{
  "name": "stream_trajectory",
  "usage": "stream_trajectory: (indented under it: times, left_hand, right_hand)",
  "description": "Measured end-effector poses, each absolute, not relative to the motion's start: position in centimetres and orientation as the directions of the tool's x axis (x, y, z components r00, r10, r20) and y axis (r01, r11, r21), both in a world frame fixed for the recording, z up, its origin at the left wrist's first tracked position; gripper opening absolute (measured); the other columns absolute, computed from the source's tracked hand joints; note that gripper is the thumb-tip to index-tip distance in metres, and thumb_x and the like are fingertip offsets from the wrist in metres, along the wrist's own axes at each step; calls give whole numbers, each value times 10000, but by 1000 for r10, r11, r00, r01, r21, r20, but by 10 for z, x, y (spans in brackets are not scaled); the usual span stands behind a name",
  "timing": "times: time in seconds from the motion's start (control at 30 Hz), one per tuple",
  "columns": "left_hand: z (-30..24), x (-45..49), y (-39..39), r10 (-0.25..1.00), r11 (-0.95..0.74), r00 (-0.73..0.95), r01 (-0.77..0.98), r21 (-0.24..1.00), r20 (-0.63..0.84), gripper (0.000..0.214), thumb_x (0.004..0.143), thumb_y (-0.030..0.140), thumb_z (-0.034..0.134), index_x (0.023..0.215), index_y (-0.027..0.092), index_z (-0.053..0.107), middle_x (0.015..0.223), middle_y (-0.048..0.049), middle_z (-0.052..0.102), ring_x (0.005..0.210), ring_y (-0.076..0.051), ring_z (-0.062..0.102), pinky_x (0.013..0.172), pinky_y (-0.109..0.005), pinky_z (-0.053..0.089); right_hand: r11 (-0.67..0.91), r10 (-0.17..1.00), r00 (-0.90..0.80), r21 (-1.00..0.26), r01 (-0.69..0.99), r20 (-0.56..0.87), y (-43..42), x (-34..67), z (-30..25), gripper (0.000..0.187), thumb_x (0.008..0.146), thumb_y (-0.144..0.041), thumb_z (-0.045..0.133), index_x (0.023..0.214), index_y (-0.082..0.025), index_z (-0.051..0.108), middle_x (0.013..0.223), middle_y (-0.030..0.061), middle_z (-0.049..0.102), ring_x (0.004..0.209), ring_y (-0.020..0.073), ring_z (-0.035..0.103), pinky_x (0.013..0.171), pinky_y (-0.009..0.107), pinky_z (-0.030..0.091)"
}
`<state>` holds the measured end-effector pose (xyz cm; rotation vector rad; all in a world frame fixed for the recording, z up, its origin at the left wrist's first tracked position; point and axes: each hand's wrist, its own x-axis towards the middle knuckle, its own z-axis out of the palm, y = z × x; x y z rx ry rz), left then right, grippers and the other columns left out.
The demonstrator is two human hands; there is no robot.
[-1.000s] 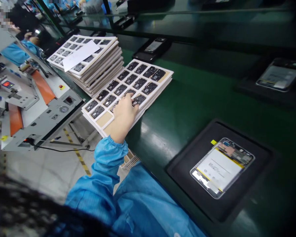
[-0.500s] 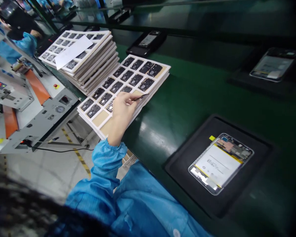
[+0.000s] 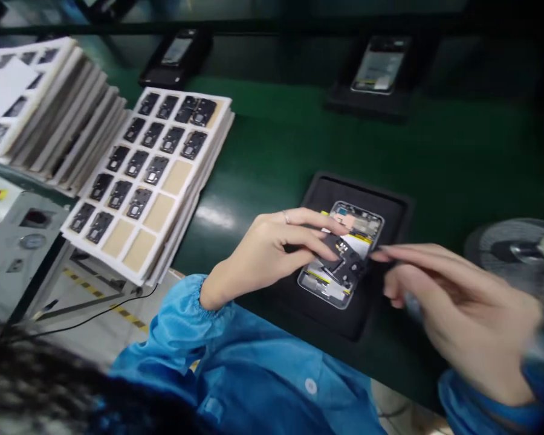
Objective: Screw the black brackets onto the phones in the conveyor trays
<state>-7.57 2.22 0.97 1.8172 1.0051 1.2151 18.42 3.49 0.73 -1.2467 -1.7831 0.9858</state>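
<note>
My left hand has its thumb and fingers closed on a black phone inner cover plate with small metal contacts. The plate hangs tilted over an opened phone, whose white battery and circuit board show in part. Beneath the phone is a black holder. Close to the plate's right edge is my right hand, blurred, fingers curled and tips drawn together. Something pale bluish shows below its fingers, and I cannot make it out. Whether those fingertips touch the plate is unclear.
To the left lies a white tray of black cover plates, several cells showing bare bottoms. Beyond it rises a stack of trays. Two more phones in black holders stand at the back. A round clear-rimmed object sits at the right.
My left hand has moved from the tray to above the phone, carrying the black cover plate. My right hand has come into view at the right. The view has swung rightward.
</note>
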Motion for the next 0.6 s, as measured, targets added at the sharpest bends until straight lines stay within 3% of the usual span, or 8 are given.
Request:
stream_trajectory:
  times: [0.07,0.2,0.3,0.37,0.47,0.53,0.6]
  left_hand:
    - [4,-63,24,882,-422,304,169,891,360,328,1009,-23,682,1006,228,893,1338,-53,870,1285,-226,845,1139,-365,721]
    - [-3,-47,25,865,-447,317,132,885,389,361,1003,-61,661,1058,226,874,1379,-47,858,1286,-221,846,1155,-382,720]
    - [-3,-46,25,839,-526,277,192,828,469,363,1030,-30,705,1275,201,842,1389,-65,859,1326,-205,826,1172,-340,696]
    - [-1,-51,25,836,-546,242,299,782,492,419,1075,57,724,1459,218,770,1469,-65,829,1409,-220,782,1229,-382,665]
    - [0,-62,23,927,-362,129,553,750,352,503,1121,183,704,1612,281,659,1654,-69,712,1525,-267,696,1307,-487,600]
    - [-1,-67,20,978,-193,74,676,711,195,573,1130,261,699,1688,251,573,1708,-121,660,1561,-309,657,1317,-529,572]
    - [-6,-68,15,991,-130,91,742,657,93,599,1162,292,630,1740,202,498,1739,-169,624,1594,-336,619,1334,-564,534]
  right_hand:
    - [188,946,-317,-911,366,68,40,182,3,247,901,-415,605,1085,-281,702,931,20,679,516,33,538,432,213,449]
    - [203,935,-349,-904,376,64,49,185,1,274,821,-454,690,1043,-302,744,959,15,708,571,24,557,462,180,444]
    - [209,929,-366,-899,384,60,52,188,5,203,808,-437,708,942,-294,762,984,11,704,603,21,543,475,189,402]
    - [207,937,-342,-897,390,67,53,189,10,181,813,-425,707,923,-292,762,989,15,663,650,29,537,503,212,382]
    - [191,973,-204,-871,453,108,52,189,18,181,835,-401,695,961,-286,753,910,21,605,726,59,535,581,255,378]
    - [108,994,-47,-848,518,98,50,188,21,216,854,-408,678,998,-260,743,790,11,596,680,68,537,607,277,407]
    - [-14,995,95,-855,519,41,47,188,22,285,873,-427,656,1061,-224,724,775,15,629,642,78,578,633,301,470]
